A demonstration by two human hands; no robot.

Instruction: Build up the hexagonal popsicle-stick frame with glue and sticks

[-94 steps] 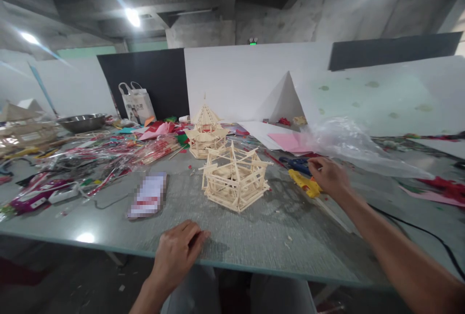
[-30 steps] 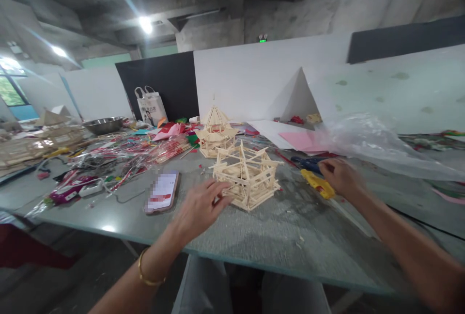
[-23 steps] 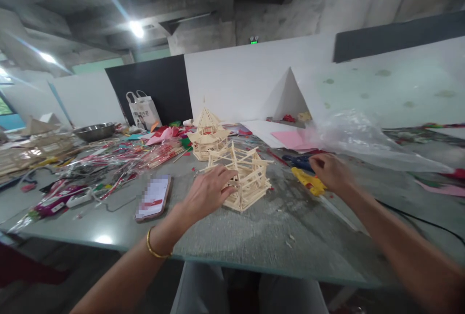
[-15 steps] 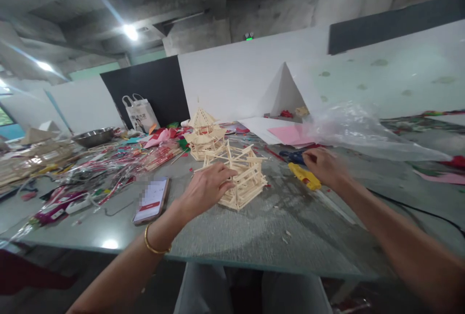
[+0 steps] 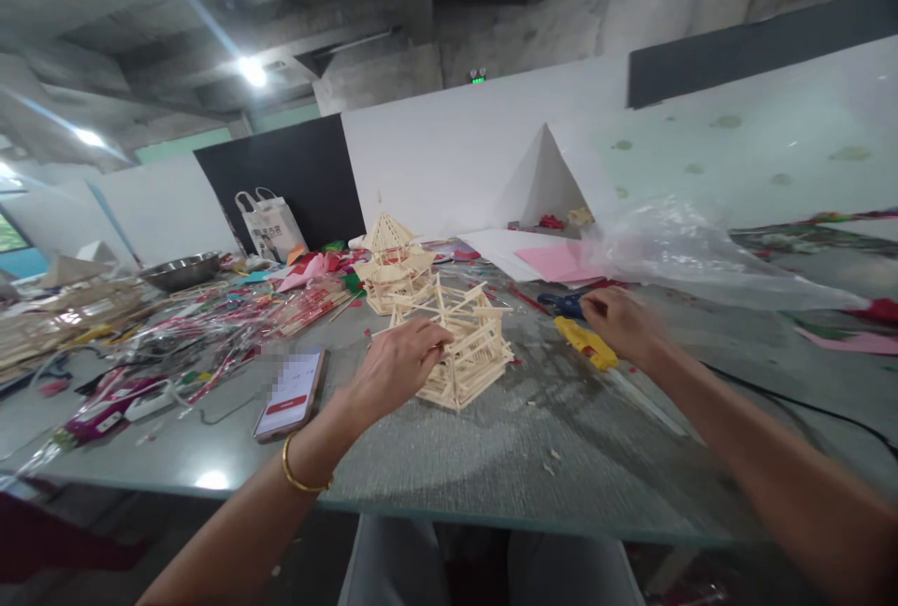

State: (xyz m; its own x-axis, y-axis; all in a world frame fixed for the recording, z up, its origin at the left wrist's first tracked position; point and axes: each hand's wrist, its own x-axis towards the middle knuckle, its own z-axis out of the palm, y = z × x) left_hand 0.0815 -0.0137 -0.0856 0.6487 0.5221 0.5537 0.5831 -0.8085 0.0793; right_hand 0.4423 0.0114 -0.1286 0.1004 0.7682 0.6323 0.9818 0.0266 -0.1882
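An open-topped wooden-stick frame stands on the grey tabletop in front of the person, just nearer than a taller stick pagoda model. The two hands are held well apart. The left hand is laid over the frame's near left side, thumb and fingers curled; whether a stick is actually pinched cannot be told. The right hand is poised, fingers bent, beside a yellow glue gun and a dark blue tool; it is blurred, and whether anything is gripped cannot be told. For steadying the frame, light pressure is best applied low, near the corner joints, since the thin sticks would probably flex or snap if squeezed at mid-span. The projecting top sticks should be kept free of the wrist and sleeve line. If the gun is lifted, it is best taken by its handle, with the nozzle kept away from the fingers and the black cord kept slack, so that neither model is dragged or knocked.
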